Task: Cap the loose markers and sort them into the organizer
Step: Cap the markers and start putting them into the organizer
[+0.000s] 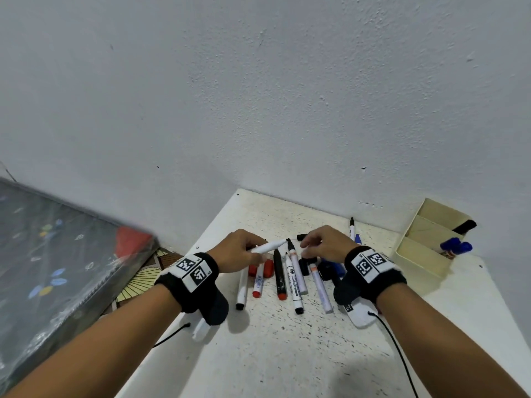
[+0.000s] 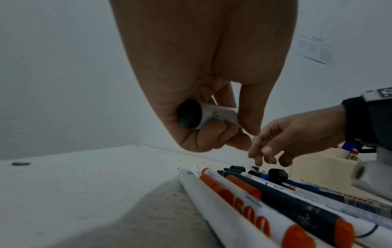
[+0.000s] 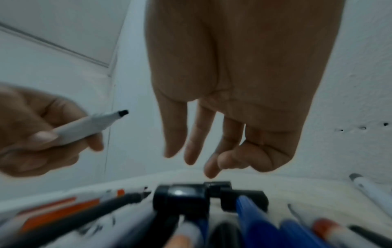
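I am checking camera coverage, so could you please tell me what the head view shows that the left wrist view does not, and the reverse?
Only the head view shows the organizer's separate compartments, the blue-capped markers standing in one, and both wristbands. Only the left wrist view shows the dark butt end of the white marker inside the left hand, and a printed sheet on the wall. Both show the right hand empty above the loose markers.

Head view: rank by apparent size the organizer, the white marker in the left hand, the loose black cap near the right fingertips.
1. organizer, largest.
2. white marker gripped by the left hand.
3. loose black cap, smallest.
All sit at similar depth on the table, so the order looks reliable.
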